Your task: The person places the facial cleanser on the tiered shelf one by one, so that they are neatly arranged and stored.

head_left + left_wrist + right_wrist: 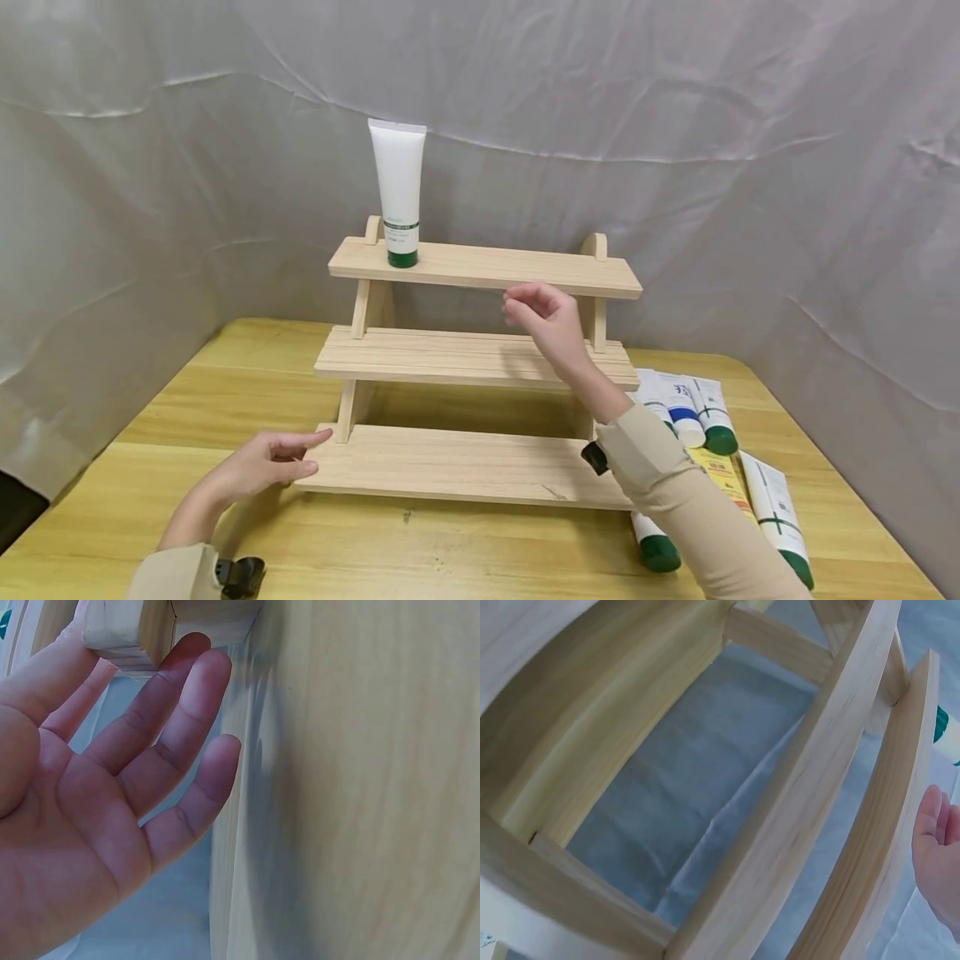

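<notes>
A white tube (399,183) with a green cap is standing cap-down near the left end of the top tier (502,265), farther off than both hands and up to the left of the right one. The wooden rack (450,354) is carrying it, its bottom tier (465,462) lying within the left hand's reach. That left hand (258,462) is resting its thumb and forefinger against the end of this tier, the other fingers spreading loosely, and it seems to be steadying the wood rather than gripping it. The right hand (551,321) is hovering by the top tier's front edge, fingers bending loosely toward the thumb with a slight gap, holding nothing.

The step in hand looks like standing tubes along the tiers, with the first one apparently placed. The next move would probably be calling for the right hand to reach back to its own right, where a blue-banded tube (682,412), a yellow packet (722,479) and several green-capped tubes (776,512) are lying on the tabletop (247,383), some partly hiding behind the right sleeve (697,492). Grey cloth (495,83) is hanging beyond both hands.
</notes>
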Tool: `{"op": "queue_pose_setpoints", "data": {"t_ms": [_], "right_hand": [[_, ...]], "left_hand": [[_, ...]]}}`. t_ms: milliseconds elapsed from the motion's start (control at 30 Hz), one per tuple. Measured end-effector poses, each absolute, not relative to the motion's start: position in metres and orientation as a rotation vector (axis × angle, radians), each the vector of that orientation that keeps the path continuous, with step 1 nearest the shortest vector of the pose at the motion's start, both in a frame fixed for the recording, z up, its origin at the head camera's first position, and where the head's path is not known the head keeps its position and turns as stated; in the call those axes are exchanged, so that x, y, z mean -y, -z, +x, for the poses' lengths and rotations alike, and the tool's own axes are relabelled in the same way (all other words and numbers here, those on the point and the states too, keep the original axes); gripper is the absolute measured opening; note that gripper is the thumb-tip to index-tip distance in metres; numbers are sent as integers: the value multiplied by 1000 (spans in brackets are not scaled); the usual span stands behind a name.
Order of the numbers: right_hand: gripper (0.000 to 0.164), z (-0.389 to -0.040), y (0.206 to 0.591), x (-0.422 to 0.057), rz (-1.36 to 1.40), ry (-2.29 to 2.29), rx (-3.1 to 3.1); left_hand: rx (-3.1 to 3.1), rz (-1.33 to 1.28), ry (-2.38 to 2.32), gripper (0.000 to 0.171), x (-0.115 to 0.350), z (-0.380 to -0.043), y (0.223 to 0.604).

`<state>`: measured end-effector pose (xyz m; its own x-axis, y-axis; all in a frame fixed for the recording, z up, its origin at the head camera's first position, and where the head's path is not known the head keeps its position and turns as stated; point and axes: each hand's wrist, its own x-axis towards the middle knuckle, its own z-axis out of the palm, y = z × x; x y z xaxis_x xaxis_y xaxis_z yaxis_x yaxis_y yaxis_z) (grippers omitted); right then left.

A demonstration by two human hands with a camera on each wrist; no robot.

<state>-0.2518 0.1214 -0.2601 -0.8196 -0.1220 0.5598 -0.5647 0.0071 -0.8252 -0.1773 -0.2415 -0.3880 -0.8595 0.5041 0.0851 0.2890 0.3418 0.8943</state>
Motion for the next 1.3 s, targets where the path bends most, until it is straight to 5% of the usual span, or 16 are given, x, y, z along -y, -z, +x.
{"op": "queue_pose_setpoints", "data": {"t_ms": [1300], "right_hand": [[12, -178, 299, -214, 678, -1684, 2101]], "left_hand": [[-2373, 711, -1501, 52, 242, -179, 386]]}}
